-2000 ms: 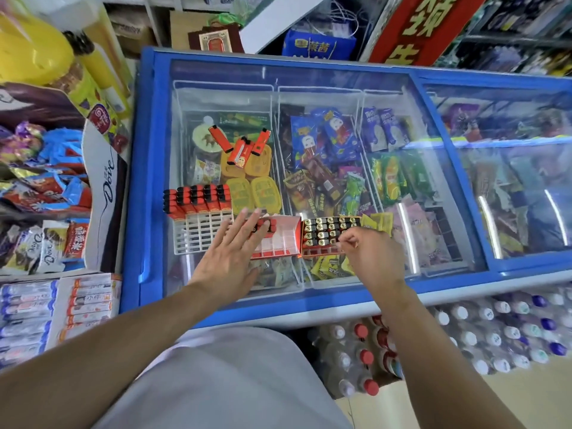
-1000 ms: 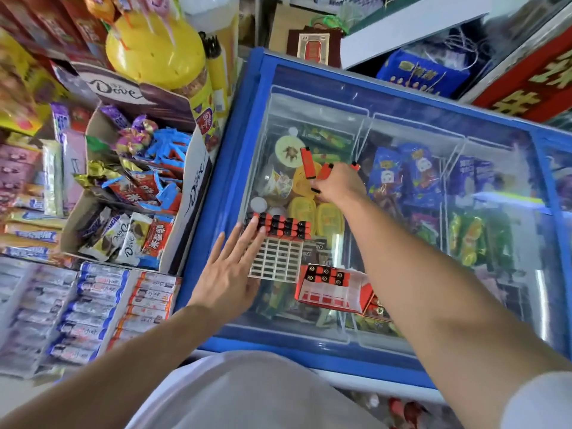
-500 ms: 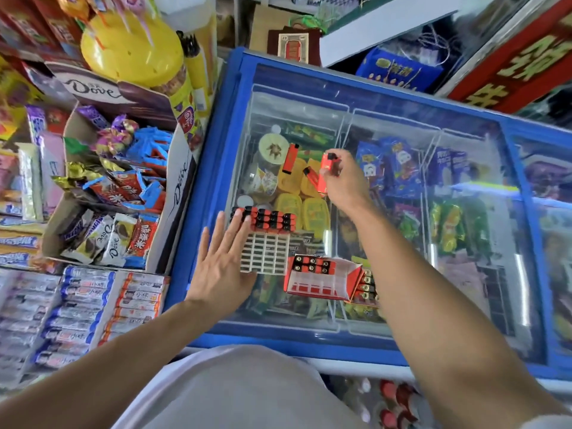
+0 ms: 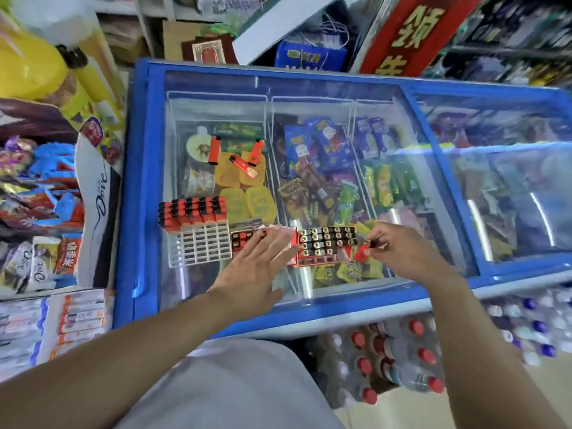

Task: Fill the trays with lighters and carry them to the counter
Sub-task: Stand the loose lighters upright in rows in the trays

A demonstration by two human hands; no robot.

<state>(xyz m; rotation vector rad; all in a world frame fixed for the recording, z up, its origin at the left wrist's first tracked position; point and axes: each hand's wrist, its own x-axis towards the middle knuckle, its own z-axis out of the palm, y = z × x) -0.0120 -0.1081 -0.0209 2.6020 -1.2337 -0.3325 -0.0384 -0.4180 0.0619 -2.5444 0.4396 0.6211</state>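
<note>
- Shop interior, head view: a blue-framed chest freezer with sliding glass lids (image 4: 145,193) carries the work; packaged ice creams show through the glass.
- White plastic grid tray (image 4: 201,247), near the freezer's left edge: its far rows hold upright red lighters with black caps (image 4: 193,209); its near rows are bare cells.
- Red cardboard tray, left (image 4: 247,238), just right of the white tray: a few lighters stand at its left end; the rest lies partly under the left hand.
- Red cardboard tray, right (image 4: 326,244), touching the first red tray: rows of lighters with metal tops fill most of it.
- Three loose orange-red lighters (image 4: 244,164) lie flat on the glass toward the far left, well apart from the trays.
- Left hand (image 4: 257,267): released, fingers straight and spread, lying on the left red tray and the glass beside it.
- Right hand (image 4: 402,252): at the right end of the right red tray, its grip grasping a single lighter (image 4: 373,244) pinched between fingertips and thumb; motion blur hides finer detail.
- Brown-and-white chocolate display carton (image 4: 99,196) stands beside the freezer's left edge.
- Shrink-wrapped bottles with red and blue caps (image 4: 418,357) sit on the floor below the freezer's near edge.
</note>
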